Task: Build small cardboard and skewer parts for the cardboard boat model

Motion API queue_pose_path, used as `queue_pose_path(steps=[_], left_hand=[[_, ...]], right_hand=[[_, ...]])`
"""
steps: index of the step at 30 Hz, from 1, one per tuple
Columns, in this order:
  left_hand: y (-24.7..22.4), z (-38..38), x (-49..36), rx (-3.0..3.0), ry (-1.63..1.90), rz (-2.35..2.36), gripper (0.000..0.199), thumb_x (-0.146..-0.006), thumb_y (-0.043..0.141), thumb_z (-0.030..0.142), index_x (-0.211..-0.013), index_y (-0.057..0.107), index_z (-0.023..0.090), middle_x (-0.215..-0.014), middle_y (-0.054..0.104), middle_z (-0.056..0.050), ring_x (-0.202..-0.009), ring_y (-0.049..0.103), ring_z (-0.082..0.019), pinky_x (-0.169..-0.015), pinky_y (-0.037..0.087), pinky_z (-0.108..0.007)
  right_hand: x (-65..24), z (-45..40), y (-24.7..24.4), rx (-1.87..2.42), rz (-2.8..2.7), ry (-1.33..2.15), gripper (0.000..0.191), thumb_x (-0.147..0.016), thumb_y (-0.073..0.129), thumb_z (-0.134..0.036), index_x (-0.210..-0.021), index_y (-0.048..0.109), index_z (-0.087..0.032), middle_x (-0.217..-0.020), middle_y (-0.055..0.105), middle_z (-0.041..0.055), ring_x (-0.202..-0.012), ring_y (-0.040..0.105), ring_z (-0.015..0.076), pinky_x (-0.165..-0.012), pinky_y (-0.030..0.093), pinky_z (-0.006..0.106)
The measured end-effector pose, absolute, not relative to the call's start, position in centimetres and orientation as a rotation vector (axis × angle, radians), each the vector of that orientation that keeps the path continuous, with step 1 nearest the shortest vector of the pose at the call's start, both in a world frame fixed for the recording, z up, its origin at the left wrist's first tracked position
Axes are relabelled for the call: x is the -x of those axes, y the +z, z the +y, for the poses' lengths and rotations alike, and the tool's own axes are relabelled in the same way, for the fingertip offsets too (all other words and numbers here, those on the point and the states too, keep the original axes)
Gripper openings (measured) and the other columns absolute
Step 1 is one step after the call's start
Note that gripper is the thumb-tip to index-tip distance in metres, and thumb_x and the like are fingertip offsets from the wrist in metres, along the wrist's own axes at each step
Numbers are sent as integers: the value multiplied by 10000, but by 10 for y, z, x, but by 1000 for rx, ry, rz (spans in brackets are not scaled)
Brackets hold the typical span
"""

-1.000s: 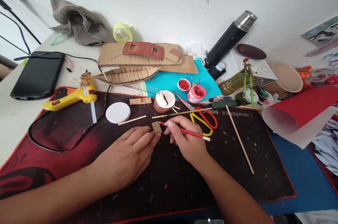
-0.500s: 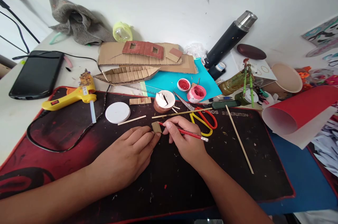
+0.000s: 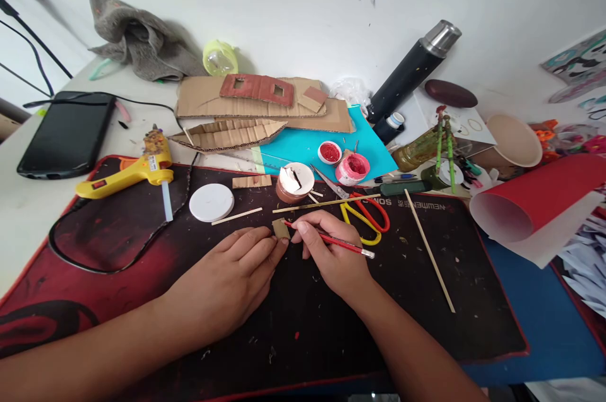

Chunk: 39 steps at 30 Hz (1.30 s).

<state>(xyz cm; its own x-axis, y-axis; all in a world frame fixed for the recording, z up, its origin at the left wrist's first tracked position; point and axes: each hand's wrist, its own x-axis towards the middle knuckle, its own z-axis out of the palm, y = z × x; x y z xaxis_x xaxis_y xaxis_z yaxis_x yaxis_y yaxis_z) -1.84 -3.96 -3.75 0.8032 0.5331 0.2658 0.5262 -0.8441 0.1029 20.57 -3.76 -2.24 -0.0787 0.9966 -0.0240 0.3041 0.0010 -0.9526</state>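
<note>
My right hand (image 3: 334, 255) is closed around a red pencil (image 3: 343, 241) with a white eraser end. The pencil's tip touches a small piece of cardboard (image 3: 281, 229) near its upper right edge. With fingers pressed together, my left hand (image 3: 241, 263) pinches that piece against the dark desk mat (image 3: 303, 351). Just beyond the hands lie a thin wooden stick (image 3: 326, 202) and a corrugated cardboard strip (image 3: 252, 182). An open jar (image 3: 294, 182) of brown paint stands behind them, a white piece across its mouth. Scissors (image 3: 364, 216) with yellow and red handles rest beside my right hand.
A yellow glue gun (image 3: 127, 175) and a white lid (image 3: 211, 202) lie to the left. Behind are a cardboard boat hull (image 3: 231, 135), a red-painted cardboard piece (image 3: 255, 89) and an open pink paint jar (image 3: 352, 168). Another stick (image 3: 430, 250) and rolled red paper (image 3: 544, 197) are on the right.
The pencil tip has shifted very slightly over the cardboard piece. Both hands otherwise keep their places and their holds.
</note>
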Motion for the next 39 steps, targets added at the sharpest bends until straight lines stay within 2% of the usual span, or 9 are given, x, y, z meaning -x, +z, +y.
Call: queue_pose_path(steps=[6,17,31,39], left_hand=[[-37,-40,19,-2960,450,873,410,-1034,512,164,-1400,680,86,-1223,722,-145,-1233,634,-310,-1090,536,-438],[-35,-39,18,-2972,465,869,399,-1048,481,176,-1372,697,86,-1197,735,-129,-1214,640,-300,-1075,539,-432],[-36,-39,18,-2964,469,866,406,-1067,462,187,-1384,686,68,-1204,742,-125,-1216,641,-304,-1081,531,-440],[-36,-39,18,-2954,468,877,413,-1076,444,195,-1387,686,69,-1196,743,-120,-1215,638,-303,-1077,535,-438]], right_hand=[[-205,-36,-23,1424,-1496,1129,203,-1047,625,-354,-940,741,-226,-804,779,7,-562,660,128,-573,520,256],[-209,-41,-21,1456,-1425,1149,236,-1037,625,-347,-871,723,-212,-699,724,-3,-523,627,121,-514,489,232],[-205,-38,-22,1426,-1459,1137,200,-1036,639,-341,-919,741,-213,-779,772,2,-561,661,116,-570,530,227],[-207,-40,-21,1452,-1427,1156,229,-1039,627,-340,-876,723,-211,-706,718,-12,-509,612,105,-495,478,218]])
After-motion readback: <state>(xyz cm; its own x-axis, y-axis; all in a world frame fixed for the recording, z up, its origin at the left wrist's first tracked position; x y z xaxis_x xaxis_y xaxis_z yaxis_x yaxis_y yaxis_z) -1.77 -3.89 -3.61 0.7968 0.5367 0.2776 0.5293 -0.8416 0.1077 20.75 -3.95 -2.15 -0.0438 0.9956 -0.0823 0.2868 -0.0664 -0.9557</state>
